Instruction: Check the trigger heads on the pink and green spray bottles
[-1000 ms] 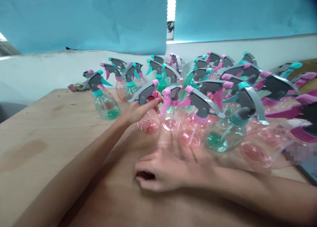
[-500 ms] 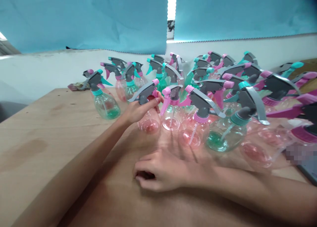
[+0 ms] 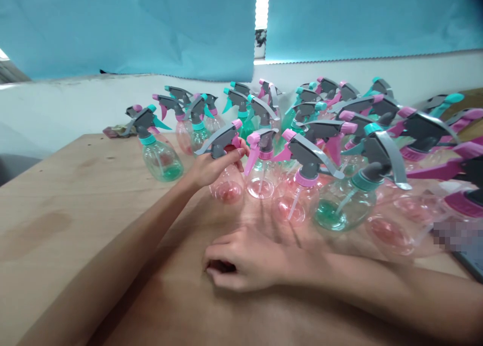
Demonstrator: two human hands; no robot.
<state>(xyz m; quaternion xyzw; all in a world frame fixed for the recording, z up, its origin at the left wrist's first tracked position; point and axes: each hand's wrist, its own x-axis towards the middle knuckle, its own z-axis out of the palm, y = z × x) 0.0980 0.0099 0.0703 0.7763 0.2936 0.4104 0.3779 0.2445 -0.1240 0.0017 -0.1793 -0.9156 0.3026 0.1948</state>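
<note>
Pink spray bottle is stood on the desk and held at its neck by the left hand, wrapped just below the grey sprayer head. The right hand is loosely curled on the desk, with nothing visible inside. For steadiness, the base is best kept flat, and the pink-collared bottle just beside it left unknocked.

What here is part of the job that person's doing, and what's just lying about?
Seemingly part of the job:
pink spray bottle, gripped by the left hand
other spray bottles, pink and green, beside and behind it

Seemingly just lying about:
crumpled item at the table's back, too blurred to name
dark-edged flat object, far right
</note>
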